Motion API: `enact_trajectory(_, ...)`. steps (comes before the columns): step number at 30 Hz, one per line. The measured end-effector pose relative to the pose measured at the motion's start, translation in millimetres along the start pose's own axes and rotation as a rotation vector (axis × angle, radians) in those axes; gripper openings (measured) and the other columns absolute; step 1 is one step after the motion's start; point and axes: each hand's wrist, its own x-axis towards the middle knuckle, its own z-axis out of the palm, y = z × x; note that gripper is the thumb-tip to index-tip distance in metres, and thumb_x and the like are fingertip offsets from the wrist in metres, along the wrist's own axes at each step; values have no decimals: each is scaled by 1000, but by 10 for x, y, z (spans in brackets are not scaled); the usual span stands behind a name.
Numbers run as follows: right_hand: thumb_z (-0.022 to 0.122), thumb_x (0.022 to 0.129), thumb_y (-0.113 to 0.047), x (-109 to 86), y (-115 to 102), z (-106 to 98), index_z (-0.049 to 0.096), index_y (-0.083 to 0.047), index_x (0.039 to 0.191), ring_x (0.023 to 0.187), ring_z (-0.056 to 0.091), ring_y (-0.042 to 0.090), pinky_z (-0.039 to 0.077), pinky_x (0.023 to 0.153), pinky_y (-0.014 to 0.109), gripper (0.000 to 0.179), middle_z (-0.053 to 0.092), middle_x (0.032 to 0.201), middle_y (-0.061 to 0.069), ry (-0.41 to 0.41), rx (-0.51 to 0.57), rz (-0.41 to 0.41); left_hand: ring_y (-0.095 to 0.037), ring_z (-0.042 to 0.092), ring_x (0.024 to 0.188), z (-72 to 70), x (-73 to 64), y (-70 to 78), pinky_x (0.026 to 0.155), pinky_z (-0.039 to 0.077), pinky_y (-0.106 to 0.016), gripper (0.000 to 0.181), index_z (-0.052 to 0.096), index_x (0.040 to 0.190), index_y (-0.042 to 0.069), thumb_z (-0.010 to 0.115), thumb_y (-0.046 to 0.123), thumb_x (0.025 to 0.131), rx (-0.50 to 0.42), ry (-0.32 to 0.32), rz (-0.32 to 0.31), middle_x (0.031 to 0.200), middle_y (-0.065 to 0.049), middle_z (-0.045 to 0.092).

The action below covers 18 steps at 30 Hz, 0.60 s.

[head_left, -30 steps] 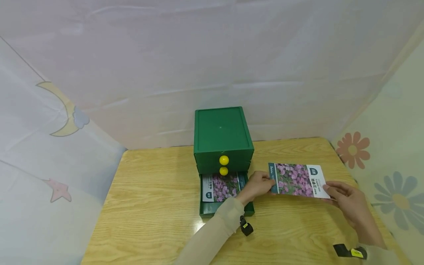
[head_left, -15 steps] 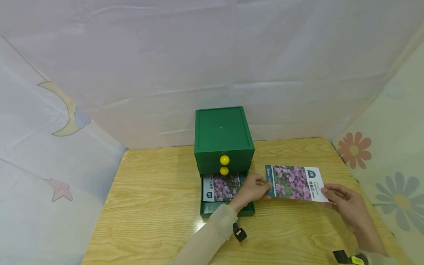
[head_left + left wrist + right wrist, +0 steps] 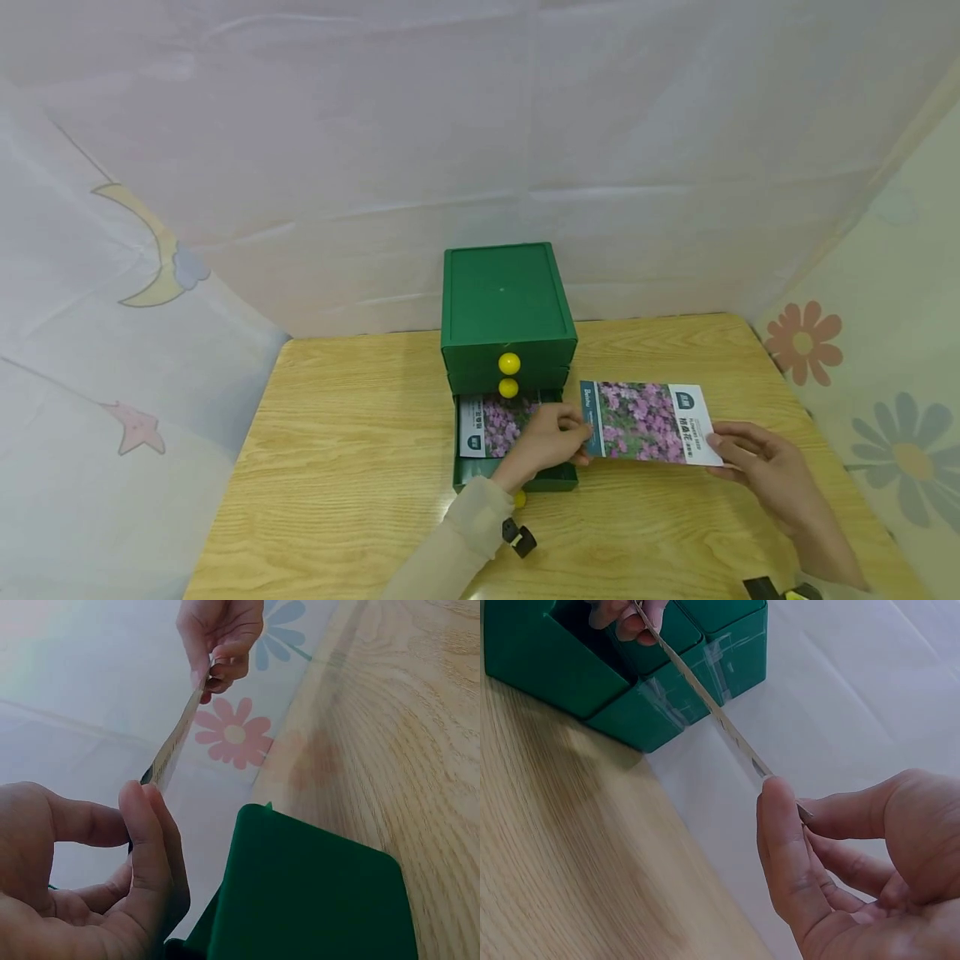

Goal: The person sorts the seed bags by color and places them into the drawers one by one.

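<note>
A flat seed packet (image 3: 645, 422) with pink flowers and a white, lettered end is stretched level between both hands, right of the green drawer unit (image 3: 504, 292). My left hand (image 3: 551, 437) pinches its dark teal end between thumb and fingers, above the pulled-out bottom drawer (image 3: 474, 473). The white end is pinched by my right hand (image 3: 765, 467). In both wrist views the packet (image 3: 720, 716) appears edge-on, as a thin strip. Inside the drawer lies a second flowered packet (image 3: 495, 425), partly covered by my left hand and forearm.
Two upper drawers with yellow knobs (image 3: 509, 363) are closed; another yellow knob (image 3: 519, 499) shows at the open drawer's front. The unit stands near the back of a wooden table (image 3: 337, 467). Pale printed cloth (image 3: 360, 167) hangs behind and at the sides.
Both hands have moved left with the packet between them, bringing it closer to the open drawer. My left hand now hides more of the packet in the drawer.
</note>
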Motion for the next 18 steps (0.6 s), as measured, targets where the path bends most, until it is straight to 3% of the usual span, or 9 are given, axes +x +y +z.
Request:
enact_trajectory(11,60,97,-7,-12,53,139,48,11,133,94,68,20,53,84,41,42,65,105,12,-138,-14,-49,-20,68,70,-176,-185,27,63,59,-34,29,60,123,5,63,15,96,44,-4,4,94,-1,64)
enact_trajectory(18,61,96,-7,-8,112,254,46,13,133,94,68,23,54,83,41,45,66,104,14,-143,-38,-48,-24,69,73,-296,-274,-25,62,58,-32,29,60,123,3,63,14,96,42,18,6,92,-5,64)
